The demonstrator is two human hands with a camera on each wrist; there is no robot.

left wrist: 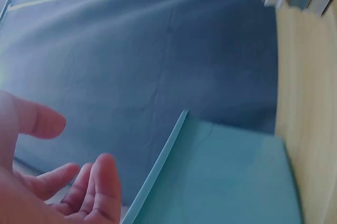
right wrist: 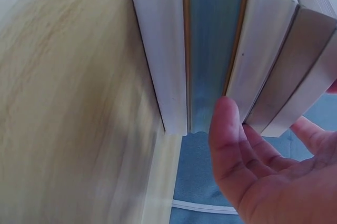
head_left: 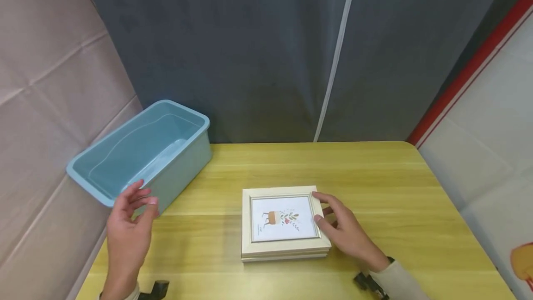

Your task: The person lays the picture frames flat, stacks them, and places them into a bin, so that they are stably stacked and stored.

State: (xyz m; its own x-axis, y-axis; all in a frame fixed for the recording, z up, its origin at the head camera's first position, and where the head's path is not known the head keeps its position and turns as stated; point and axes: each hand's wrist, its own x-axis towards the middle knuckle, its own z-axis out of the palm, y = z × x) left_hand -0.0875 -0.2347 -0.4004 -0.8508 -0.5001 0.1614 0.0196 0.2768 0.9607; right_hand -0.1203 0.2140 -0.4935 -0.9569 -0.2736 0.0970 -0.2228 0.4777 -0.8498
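A stack of picture frames (head_left: 287,221) lies on the table, the top one cream-coloured with a print of a brown pot and flowers. At its right side is my right hand (head_left: 345,230), thumb and index finger at the top frame's edge. In the right wrist view, the other fingers (right wrist: 226,129) reach along the side of the stack, where white, beige and one blue frame (right wrist: 213,50) show. My left hand (head_left: 131,230) hovers by the near end of a light blue bin (head_left: 183,170), fingers loosely bent and holding nothing.
The bin stands at the left on the yellow wood-grain table (head_left: 374,175), close to a pinkish cloth wall (head_left: 50,105). A dark grey curtain (head_left: 233,59) hangs behind the table. White cloth with a red border (head_left: 470,68) is on the right.
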